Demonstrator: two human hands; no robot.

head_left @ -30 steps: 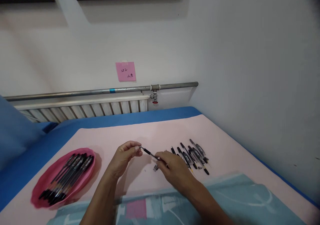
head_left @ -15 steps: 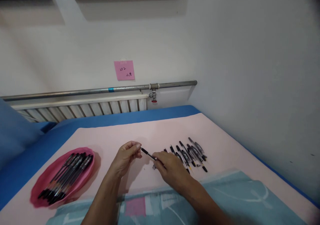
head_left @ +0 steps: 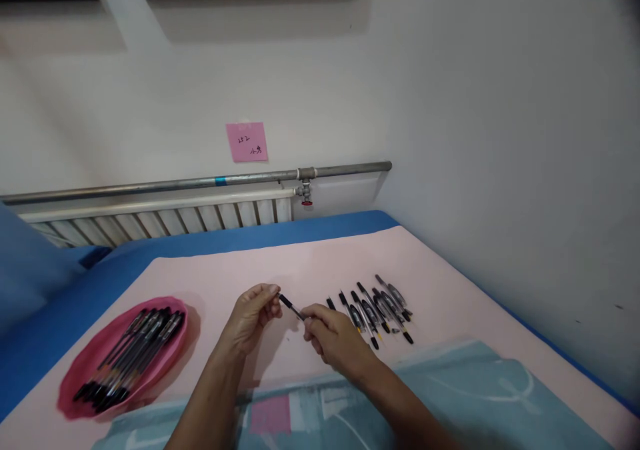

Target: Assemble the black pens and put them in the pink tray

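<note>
Between my two hands a pen [head_left: 287, 301] with a black grip and a clear barrel slants down to the right. My left hand [head_left: 254, 315] pinches at its tip end, thumb against forefinger; what lies right under those fingertips is hidden. The other end is held by my right hand [head_left: 338, 338], its fingers closed round the barrel. Just right of that hand, a loose pile of pens and black-ended pen parts [head_left: 383, 307] lies on the pink sheet [head_left: 220, 273].
A pink oval basket [head_left: 67, 373] at the left holds several black-capped pens [head_left: 143, 347]. Light-blue patterned cloth [head_left: 450, 383] covers the near edge. Behind the table are a white radiator [head_left: 200, 217], a metal pipe [head_left: 190, 183] and a wall with a pink note [head_left: 247, 142].
My right hand has slid slightly left and down along the pen, showing more of the pens beside it. My left hand keeps its pinch at the tip end.
</note>
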